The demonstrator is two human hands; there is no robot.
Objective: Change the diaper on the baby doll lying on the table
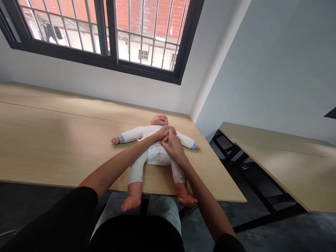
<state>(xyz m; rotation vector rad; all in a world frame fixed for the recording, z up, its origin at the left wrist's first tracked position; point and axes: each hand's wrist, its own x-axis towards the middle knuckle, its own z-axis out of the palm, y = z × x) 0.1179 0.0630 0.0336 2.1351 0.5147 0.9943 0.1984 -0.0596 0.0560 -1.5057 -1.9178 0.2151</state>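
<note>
A baby doll (154,154) in a white suit with blue cuffs lies on its back on the wooden table (52,140), arms spread, legs hanging over the near edge. My left hand (162,133) and my right hand (172,144) meet on the doll's upper chest, just below its collar. Both hands have their fingers pinched together on the front of the suit. What exactly the fingertips grip is too small to make out.
A second wooden table (283,157) stands to the right, across a gap showing black frame legs and dark floor. A barred window (110,31) fills the wall behind. My lap sits under the table's near edge.
</note>
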